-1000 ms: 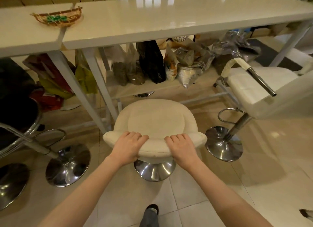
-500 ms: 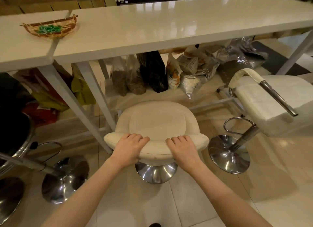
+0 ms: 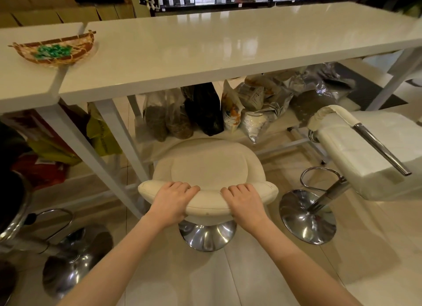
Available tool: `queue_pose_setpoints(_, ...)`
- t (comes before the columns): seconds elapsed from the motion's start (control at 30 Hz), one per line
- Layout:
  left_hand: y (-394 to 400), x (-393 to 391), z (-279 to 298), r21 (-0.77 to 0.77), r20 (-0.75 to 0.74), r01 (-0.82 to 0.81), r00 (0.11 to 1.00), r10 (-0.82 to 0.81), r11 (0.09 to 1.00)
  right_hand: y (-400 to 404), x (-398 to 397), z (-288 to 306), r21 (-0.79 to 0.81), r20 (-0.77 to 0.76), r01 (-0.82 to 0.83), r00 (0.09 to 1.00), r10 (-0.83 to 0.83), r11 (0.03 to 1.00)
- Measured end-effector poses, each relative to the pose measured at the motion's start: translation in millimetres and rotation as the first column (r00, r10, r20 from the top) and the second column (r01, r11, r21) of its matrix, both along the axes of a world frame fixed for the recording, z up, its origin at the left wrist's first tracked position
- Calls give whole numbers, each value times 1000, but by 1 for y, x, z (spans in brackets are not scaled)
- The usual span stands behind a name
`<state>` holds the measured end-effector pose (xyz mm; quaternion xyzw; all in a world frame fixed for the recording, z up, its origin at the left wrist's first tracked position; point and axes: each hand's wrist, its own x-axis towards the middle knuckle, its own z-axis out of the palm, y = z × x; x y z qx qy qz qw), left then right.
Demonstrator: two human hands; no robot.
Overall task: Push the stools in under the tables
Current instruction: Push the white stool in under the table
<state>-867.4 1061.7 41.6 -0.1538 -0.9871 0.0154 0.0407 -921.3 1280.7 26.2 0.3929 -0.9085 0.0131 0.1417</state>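
The round cream upholstered stool with a low curved backrest stands on its chrome trumpet base, its seat front now reaching the near edge of the long glossy white table. Compared with one second earlier, the stool has travelled forward toward the table and the bagged goods on the low shelf look closer; the push appears under way but unfinished, since most of the seat remains outside the tabletop. The left hand and right hand both clamp the backrest, fingers curled together over its top edge, forearms extended and nearly parallel. A second white stool with a chrome handle stands to the right, not tucked in. A woven basket sits on the adjoining table.
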Motion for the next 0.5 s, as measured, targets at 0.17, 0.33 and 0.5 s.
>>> queue_pose_setpoints(0.17,-1,-3,2,19,0,-3,1000,3,1000,-1,-2,4,-5,59,14,998,-14,1000)
queue_pose_setpoints(0.33,6,-1,3,30,17,-5,1000,4,1000,5,-5,11,27,130,8,991,-12,1000)
queue_pose_setpoints(0.5,26,-1,1,57,7,-49,999,49,997,20,-15,16,47,173,-27,985,18,999)
